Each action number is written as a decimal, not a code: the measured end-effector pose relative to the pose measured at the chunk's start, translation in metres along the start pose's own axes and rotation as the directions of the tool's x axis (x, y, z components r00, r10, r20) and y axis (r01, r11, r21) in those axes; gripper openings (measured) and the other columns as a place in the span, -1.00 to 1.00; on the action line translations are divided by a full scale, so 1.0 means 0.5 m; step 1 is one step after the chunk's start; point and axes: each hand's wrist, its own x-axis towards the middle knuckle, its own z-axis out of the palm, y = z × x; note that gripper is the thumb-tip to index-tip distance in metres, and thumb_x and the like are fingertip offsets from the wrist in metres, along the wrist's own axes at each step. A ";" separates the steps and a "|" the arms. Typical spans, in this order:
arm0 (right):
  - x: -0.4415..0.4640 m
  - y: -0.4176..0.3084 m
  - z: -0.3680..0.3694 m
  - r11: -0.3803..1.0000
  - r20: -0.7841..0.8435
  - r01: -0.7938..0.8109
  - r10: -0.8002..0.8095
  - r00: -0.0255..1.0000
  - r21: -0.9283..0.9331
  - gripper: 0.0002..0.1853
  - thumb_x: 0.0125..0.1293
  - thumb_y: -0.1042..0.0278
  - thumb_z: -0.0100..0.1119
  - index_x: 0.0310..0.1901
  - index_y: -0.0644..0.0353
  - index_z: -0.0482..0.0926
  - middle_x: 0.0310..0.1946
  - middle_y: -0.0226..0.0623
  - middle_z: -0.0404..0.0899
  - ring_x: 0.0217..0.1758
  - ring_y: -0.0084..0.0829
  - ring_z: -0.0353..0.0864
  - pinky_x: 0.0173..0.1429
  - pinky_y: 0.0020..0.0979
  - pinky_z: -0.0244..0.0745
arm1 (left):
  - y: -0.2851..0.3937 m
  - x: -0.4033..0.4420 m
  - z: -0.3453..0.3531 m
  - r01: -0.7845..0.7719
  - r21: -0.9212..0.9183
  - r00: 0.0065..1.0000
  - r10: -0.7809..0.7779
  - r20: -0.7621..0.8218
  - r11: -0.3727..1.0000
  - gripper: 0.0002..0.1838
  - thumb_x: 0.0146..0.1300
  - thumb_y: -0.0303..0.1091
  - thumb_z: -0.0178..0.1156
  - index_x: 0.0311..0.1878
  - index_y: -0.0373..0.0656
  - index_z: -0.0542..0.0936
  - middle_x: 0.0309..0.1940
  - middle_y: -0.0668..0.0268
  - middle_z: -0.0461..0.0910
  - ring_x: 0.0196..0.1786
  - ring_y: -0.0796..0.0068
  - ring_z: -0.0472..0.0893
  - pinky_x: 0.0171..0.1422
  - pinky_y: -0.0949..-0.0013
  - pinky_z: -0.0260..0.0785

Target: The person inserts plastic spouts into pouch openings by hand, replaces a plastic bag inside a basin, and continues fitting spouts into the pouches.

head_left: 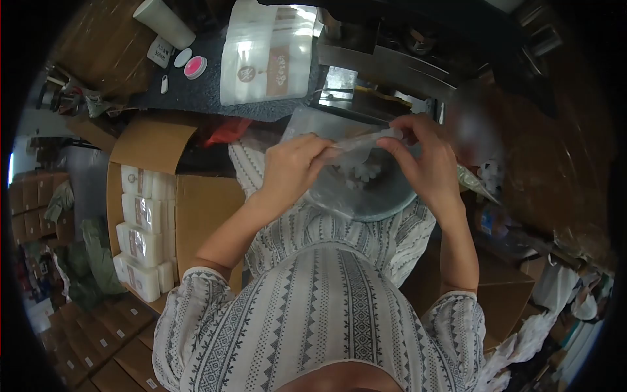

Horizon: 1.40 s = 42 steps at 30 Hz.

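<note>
A clear plastic bag [349, 145] is stretched between my two hands over the lap. My left hand [295, 166] pinches its left end, thumb against fingers. At the right end, my right hand [421, 153] has thumb and fingertips closed on the bag's edge. Beneath the bag is a round, shallow container [385, 208] with small whitish pieces [360, 171] in it, seen partly through the plastic. A stack of printed translucent pouches [271, 55] lies on the dark work surface beyond my hands.
An open cardboard box [209, 219] at the left holds packed pouches [140, 212]. A pink round tin [194, 67], a white cup [163, 23] and a red bag [225, 130] are beyond it. Machinery [392, 68] stands ahead; cartons [98, 333] fill the lower left.
</note>
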 end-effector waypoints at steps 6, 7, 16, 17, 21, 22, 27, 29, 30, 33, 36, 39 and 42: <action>-0.017 0.047 0.004 0.957 -0.020 -0.228 0.235 0.972 0.178 -0.68 0.12 0.30 0.37 -0.14 0.28 0.57 -0.35 -0.25 0.60 -0.38 -0.37 0.56 -0.31 -0.38 0.47 | 0.000 0.025 0.073 0.444 -0.407 0.850 -0.232 0.473 0.798 -0.81 0.26 -0.33 0.23 -0.19 -0.26 0.65 -0.38 0.21 0.65 -0.40 0.51 0.64 -0.30 0.42 0.45; -0.017 0.053 -0.011 0.966 -0.086 -0.243 0.251 0.964 0.091 -0.67 0.13 0.30 0.36 -0.11 0.26 0.57 -0.34 -0.24 0.62 -0.38 -0.37 0.56 -0.31 -0.39 0.47 | -0.004 0.037 0.085 0.574 -0.386 0.771 -0.319 0.550 0.722 -0.79 0.28 -0.31 0.22 -0.17 -0.26 0.64 -0.38 0.20 0.66 -0.39 0.51 0.65 -0.31 0.43 0.44; -0.055 0.194 -0.075 0.746 -0.197 -0.440 0.397 0.897 -0.500 -0.79 0.19 0.38 0.21 -0.13 0.16 0.61 -0.26 -0.09 0.65 -0.26 -0.15 0.65 -0.20 -0.26 0.52 | -0.029 0.093 0.129 0.777 -0.570 0.627 -0.417 0.658 0.268 -0.62 0.33 -0.13 0.19 -0.08 -0.33 0.60 -0.29 0.23 0.65 -0.32 0.48 0.64 -0.24 0.48 0.45; -0.068 0.229 -0.069 0.664 -0.183 -0.371 0.337 0.924 -0.649 -0.80 0.16 0.43 0.20 -0.16 0.16 0.63 -0.27 -0.06 0.65 -0.22 -0.08 0.66 -0.18 -0.24 0.53 | -0.036 0.088 0.126 0.741 -0.574 0.671 -0.397 0.626 0.349 -0.59 0.32 -0.12 0.19 -0.03 -0.34 0.57 -0.18 0.16 0.65 -0.21 0.42 0.65 -0.16 0.43 0.46; -0.074 0.237 -0.078 0.796 -0.133 -0.399 0.383 0.914 -0.455 -0.80 0.14 0.43 0.15 -0.18 0.19 0.64 -0.27 -0.03 0.65 -0.15 0.04 0.62 -0.12 -0.15 0.54 | -0.160 0.073 0.072 0.222 -0.217 0.925 -0.276 -0.260 0.951 -0.50 0.29 -0.10 0.21 0.13 -0.29 0.47 0.02 0.04 0.54 -0.02 0.23 0.58 0.00 0.27 0.43; -0.072 0.226 -0.085 0.796 -0.097 -0.422 0.425 0.900 -0.434 -0.79 0.15 0.41 0.15 -0.17 0.23 0.62 -0.22 0.02 0.63 -0.14 -0.01 0.63 -0.09 -0.16 0.52 | -0.187 0.045 0.073 0.119 0.248 0.973 -0.064 -0.220 0.961 -0.47 0.26 -0.12 0.22 0.18 -0.26 0.41 0.07 0.02 0.48 0.03 0.13 0.53 0.03 0.18 0.39; -0.047 0.104 -0.099 0.797 -0.074 -0.574 0.572 0.817 -0.187 -0.80 0.25 0.37 0.13 -0.17 0.30 0.60 -0.22 0.02 0.61 -0.25 -0.16 0.65 -0.11 -0.25 0.48 | -0.172 -0.020 0.014 0.034 0.463 0.998 -0.002 -0.070 0.886 -0.59 0.19 -0.24 0.25 0.08 -0.19 0.50 -0.09 0.09 0.54 -0.11 0.02 0.54 -0.04 0.13 0.39; -0.034 0.063 -0.087 0.835 0.000 -0.546 0.547 0.837 0.061 -0.78 0.36 0.32 0.08 -0.11 0.27 0.58 -0.35 -0.17 0.58 -0.38 -0.39 0.55 -0.18 -0.38 0.45 | -0.161 -0.027 -0.006 0.310 0.217 0.946 -0.278 -0.165 0.926 -0.81 0.17 -0.36 0.23 -0.15 -0.18 0.60 -0.27 0.16 0.58 -0.24 0.05 0.58 -0.18 0.17 0.41; -0.030 0.054 -0.072 0.838 0.004 -0.542 0.543 0.840 0.059 -0.78 0.36 0.32 0.08 -0.11 0.27 0.58 -0.35 -0.17 0.58 -0.38 -0.39 0.55 -0.18 -0.38 0.45 | -0.150 -0.027 -0.009 0.315 0.216 0.944 -0.282 -0.170 0.924 -0.81 0.17 -0.36 0.23 -0.15 -0.18 0.60 -0.27 0.16 0.58 -0.24 0.05 0.58 -0.18 0.17 0.41; -0.023 0.023 -0.022 0.814 0.287 -0.442 0.351 0.891 0.378 -0.75 0.43 0.28 0.01 0.00 0.22 0.53 -0.44 -0.32 0.49 -0.40 -0.53 0.43 -0.22 -0.50 0.40 | -0.100 -0.023 -0.015 0.222 0.215 0.950 -0.162 -0.266 0.951 -0.94 0.17 -0.43 0.21 -0.33 -0.18 0.62 -0.42 0.19 0.57 -0.37 0.09 0.58 -0.31 0.21 0.40; -0.002 -0.006 0.015 0.812 0.245 -0.395 0.316 0.917 0.430 -0.74 0.44 0.26 0.00 0.05 0.20 0.48 -0.44 -0.38 0.47 -0.38 -0.58 0.45 -0.23 -0.54 0.38 | -0.062 -0.012 -0.026 0.233 0.164 0.957 -0.195 -0.216 0.959 -0.93 0.17 -0.46 0.20 -0.28 -0.18 0.61 -0.39 0.19 0.57 -0.34 0.09 0.59 -0.33 0.20 0.39; 0.002 -0.004 0.041 0.834 0.194 -0.301 0.236 0.952 0.462 -0.74 0.39 0.28 0.08 0.02 0.21 0.48 -0.42 -0.34 0.52 -0.36 -0.53 0.49 -0.21 -0.51 0.43 | -0.039 -0.012 -0.029 0.193 0.158 0.966 -0.159 -0.204 0.968 -0.93 0.16 -0.48 0.21 -0.27 -0.17 0.62 -0.39 0.20 0.58 -0.35 0.11 0.59 -0.34 0.23 0.40; 0.005 0.009 0.052 0.959 -0.026 -0.043 0.052 0.998 0.281 -0.75 0.31 0.32 0.18 -0.03 0.20 0.49 -0.36 -0.31 0.57 -0.33 -0.43 0.56 -0.14 -0.43 0.49 | -0.019 -0.012 -0.024 0.138 0.112 0.973 -0.113 -0.201 0.984 -0.91 0.14 -0.49 0.23 -0.27 -0.17 0.62 -0.39 0.21 0.58 -0.37 0.12 0.59 -0.34 0.24 0.40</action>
